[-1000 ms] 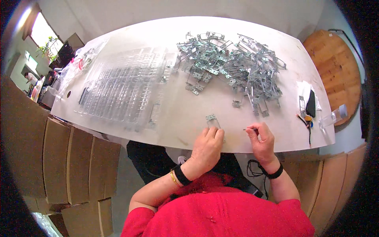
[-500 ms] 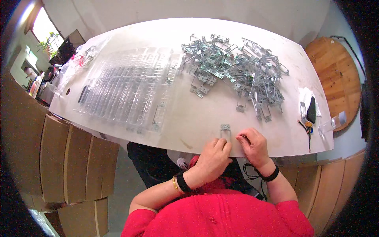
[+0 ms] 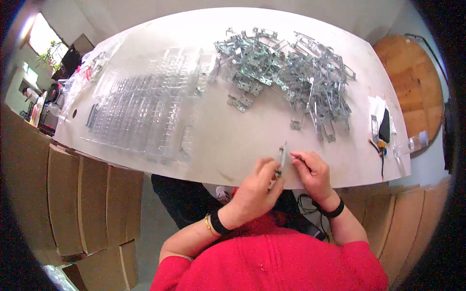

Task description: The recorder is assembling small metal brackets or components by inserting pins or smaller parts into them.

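Observation:
My left hand [image 3: 255,191] is closed round the lower end of a slim metal bracket [image 3: 283,156] at the table's near edge. The bracket is turned edge-on, its far end pointing away from me; my fingers cover the rest. Just right of it, my right hand [image 3: 315,177] is closed, thumb and fingertips bent together and pointing at the bracket. Whether a small piece sits between those fingertips is too small to tell. Beyond both hands a tangled pile of similar metal brackets [image 3: 320,80] spreads over the far right half of the table.
Clear plastic trays [image 3: 141,109] with many compartments lie on the white table [image 3: 213,150] to the left. At the right edge are a white cloth [image 3: 376,107], a dark object [image 3: 385,128] and a clear plastic bottle [image 3: 412,144]. Cardboard boxes [image 3: 65,199] stand below left.
The bracket in my left hand has turned from face-up to edge-on and lifted. My right hand stays close beside it. The whole view has shifted slightly.

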